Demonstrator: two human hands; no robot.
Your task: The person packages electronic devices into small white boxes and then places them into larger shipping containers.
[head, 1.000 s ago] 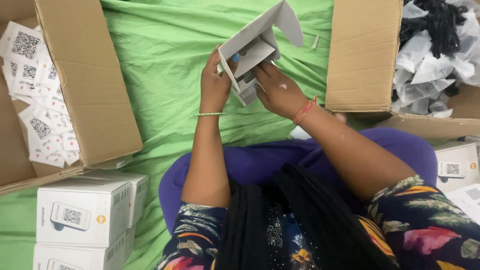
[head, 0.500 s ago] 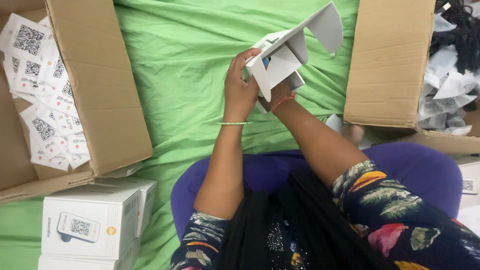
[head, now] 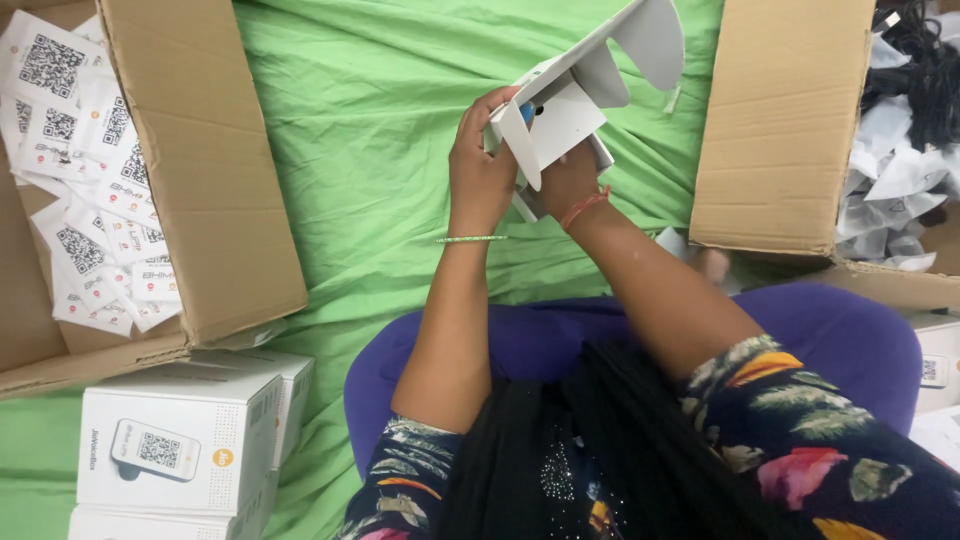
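Two hands grip one small white carton [head: 560,115], flaps open, above the green sheet [head: 380,120]: the left hand [head: 480,175] wraps its near side with fingers curled, the right hand [head: 565,180] clasps it from beneath. Left of the left hand, a brown cardboard box [head: 190,170] holds white printed leaflets [head: 80,160]. Right of the right hand, another cardboard box [head: 780,130] holds crumpled white wrappers and black cables [head: 915,80].

Informal packing area set up on a floor, not a bench. A rumpled green sheet [head: 380,150] covers the ground; the person sits on it. At left, a cardboard carton [head: 200,170] of printed leaflets [head: 80,150]; lower left, stacked white product boxes [head: 180,445]; at right, a second carton [head: 780,130] (loose wrappers and cables).
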